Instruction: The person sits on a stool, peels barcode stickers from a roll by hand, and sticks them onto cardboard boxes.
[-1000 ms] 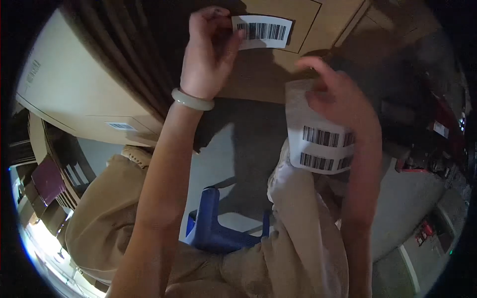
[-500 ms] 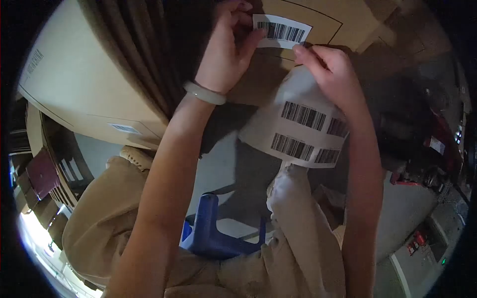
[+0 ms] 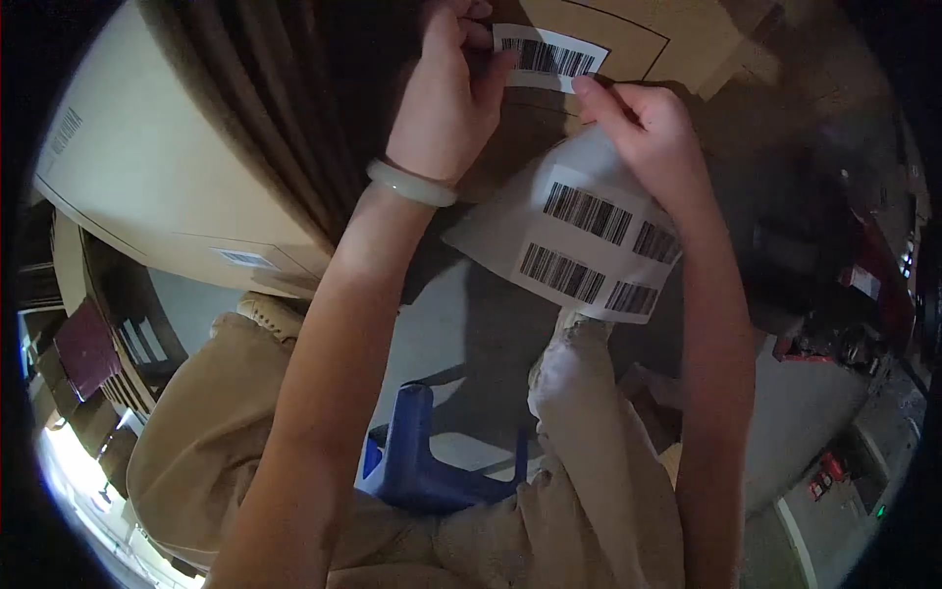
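Observation:
A white barcode label lies against the brown cardboard box at the top of the view, inside a printed black outline. My left hand, with a pale bangle at its wrist, is closed at the label's left end, thumb on the label; its other fingers are partly hidden. On the other side, my right hand is closed, its thumb tip at the label's lower right corner. From that hand hangs a pale sheet of barcode labels, several labels facing me.
A large carton with its own small label stands at left, next to brown ribbed material. Below me is a blue plastic stool between my legs. Dark equipment with red parts sits at right.
The hanging label sheet has swung slightly left and tilted. Both hands keep their places at the label, with the right one shifted a little left.

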Demonstrator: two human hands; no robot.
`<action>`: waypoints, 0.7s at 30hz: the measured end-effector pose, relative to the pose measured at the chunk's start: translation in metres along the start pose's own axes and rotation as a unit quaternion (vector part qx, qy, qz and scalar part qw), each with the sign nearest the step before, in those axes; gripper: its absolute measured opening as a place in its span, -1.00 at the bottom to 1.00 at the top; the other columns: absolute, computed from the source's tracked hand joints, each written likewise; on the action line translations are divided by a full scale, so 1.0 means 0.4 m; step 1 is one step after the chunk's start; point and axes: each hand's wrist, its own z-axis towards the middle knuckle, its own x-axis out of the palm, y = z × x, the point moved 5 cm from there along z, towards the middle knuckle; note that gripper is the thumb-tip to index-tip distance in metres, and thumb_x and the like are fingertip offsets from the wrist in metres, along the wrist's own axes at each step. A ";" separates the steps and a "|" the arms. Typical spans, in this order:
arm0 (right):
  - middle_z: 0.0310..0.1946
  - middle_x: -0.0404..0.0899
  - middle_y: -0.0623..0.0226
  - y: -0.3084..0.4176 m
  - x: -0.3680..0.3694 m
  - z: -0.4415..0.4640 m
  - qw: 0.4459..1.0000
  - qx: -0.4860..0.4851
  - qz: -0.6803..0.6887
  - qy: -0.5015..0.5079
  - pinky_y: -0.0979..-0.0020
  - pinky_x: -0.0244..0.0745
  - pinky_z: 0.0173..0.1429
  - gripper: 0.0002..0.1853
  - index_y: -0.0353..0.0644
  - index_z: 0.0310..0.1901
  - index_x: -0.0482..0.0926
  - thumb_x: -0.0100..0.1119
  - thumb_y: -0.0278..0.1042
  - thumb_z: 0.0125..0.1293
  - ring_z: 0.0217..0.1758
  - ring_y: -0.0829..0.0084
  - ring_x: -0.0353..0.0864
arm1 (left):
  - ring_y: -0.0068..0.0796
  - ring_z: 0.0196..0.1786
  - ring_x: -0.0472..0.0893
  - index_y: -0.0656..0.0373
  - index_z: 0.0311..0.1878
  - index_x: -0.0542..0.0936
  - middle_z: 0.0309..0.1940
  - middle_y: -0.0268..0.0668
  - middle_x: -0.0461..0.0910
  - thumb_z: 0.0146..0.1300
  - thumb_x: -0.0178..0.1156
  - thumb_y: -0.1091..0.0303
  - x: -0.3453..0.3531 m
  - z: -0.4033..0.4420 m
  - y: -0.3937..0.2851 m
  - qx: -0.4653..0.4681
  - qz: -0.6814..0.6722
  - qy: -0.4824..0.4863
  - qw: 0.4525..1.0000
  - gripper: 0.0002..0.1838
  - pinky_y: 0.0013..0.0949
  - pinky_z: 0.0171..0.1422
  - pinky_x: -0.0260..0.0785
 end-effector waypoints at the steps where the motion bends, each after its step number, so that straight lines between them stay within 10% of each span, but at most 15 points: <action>1: -0.74 0.43 0.12 0.002 -0.001 0.001 1.000 0.004 -0.008 -0.004 0.35 0.32 -0.51 -0.48 -0.34 -0.53 0.56 0.04 0.08 0.23 -0.69 0.36 0.42 | -0.42 -0.20 0.54 0.25 -0.01 0.26 -0.24 -0.20 0.50 0.02 0.26 0.40 -0.001 -0.001 0.001 -0.003 0.009 -0.004 1.000 -0.50 -0.44 -0.12 0.42; 21: -0.76 0.48 0.12 0.005 -0.024 -0.005 0.988 0.088 -0.117 -0.045 0.27 0.43 -0.53 -0.40 -0.26 -0.64 0.56 0.05 0.23 0.15 -0.66 0.24 0.55 | -0.32 -0.25 0.52 0.26 -0.07 0.32 -0.27 -0.20 0.50 -0.16 0.42 0.12 -0.036 0.023 0.044 -0.054 0.253 -0.058 0.964 -0.34 -0.38 -0.14 0.41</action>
